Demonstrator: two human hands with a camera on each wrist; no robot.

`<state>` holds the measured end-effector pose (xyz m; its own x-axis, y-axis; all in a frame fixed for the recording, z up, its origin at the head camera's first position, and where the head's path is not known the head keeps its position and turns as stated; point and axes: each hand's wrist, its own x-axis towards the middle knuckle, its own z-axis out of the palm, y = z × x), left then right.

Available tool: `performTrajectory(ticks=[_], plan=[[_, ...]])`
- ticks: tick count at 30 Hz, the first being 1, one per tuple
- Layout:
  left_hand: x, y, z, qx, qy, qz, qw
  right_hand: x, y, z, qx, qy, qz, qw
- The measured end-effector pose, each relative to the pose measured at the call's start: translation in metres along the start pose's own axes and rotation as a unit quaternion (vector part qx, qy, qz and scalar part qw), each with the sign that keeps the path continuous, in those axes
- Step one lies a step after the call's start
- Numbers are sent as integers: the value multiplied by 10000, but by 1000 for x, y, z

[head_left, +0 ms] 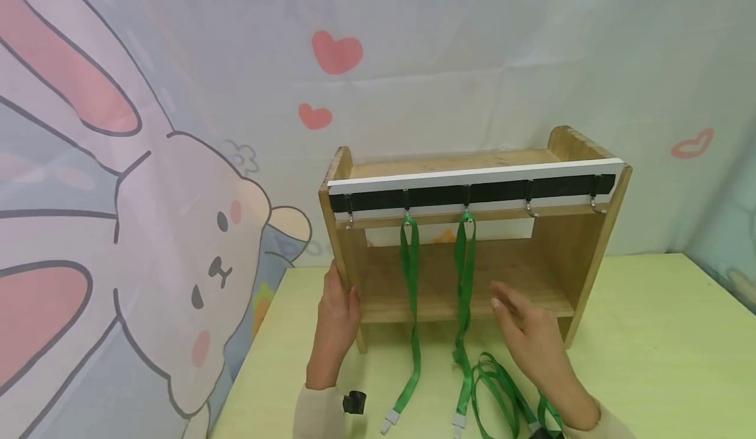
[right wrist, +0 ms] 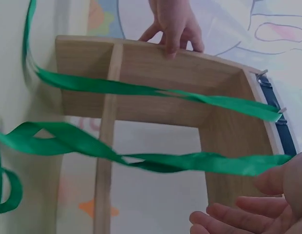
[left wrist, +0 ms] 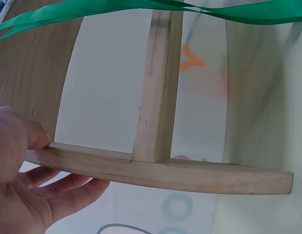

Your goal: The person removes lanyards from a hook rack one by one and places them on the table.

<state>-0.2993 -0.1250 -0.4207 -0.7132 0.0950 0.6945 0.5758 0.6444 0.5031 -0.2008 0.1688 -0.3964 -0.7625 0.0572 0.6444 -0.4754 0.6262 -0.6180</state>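
Observation:
My left hand (head_left: 336,304) grips the left side panel of a small wooden shelf (head_left: 581,262), thumb on its inner face and fingers outside. A white-and-black strip (head_left: 496,193) with several metal hooks runs along the shelf's top front. From two hooks hang green lanyards, the left lanyard (head_left: 415,294) and the middle lanyard (head_left: 463,294), each with a pale clip at its lower end. My right hand (head_left: 534,331) is held in front of the shelf, right of the middle lanyard, its fingers loosely extended. In the right wrist view the thumb overlaps that lanyard's upper end (right wrist: 248,165).
More green lanyard (head_left: 512,386) lies looped on the light yellow-green table (head_left: 661,334), below my right hand and partly hidden by the forearm. A backdrop (head_left: 431,111) printed with a rabbit and hearts hangs behind the shelf.

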Motion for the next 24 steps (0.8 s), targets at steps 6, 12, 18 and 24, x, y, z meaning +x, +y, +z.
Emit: performTrajectory(ticks=[6, 12, 18, 24], plan=[[0, -1, 1, 57, 57, 80, 9999, 12, -10, 4, 66, 152, -169, 9997], [0, -2, 1, 97, 61, 126, 9999, 33, -16, 7, 59, 458, -668, 9967], [0, -2, 2, 109, 22, 85, 9999, 50, -17, 8, 185, 462, -623, 9968], [0, -2, 2, 82, 10, 64, 9999, 58, -22, 12, 479, 170, -391, 9979]])
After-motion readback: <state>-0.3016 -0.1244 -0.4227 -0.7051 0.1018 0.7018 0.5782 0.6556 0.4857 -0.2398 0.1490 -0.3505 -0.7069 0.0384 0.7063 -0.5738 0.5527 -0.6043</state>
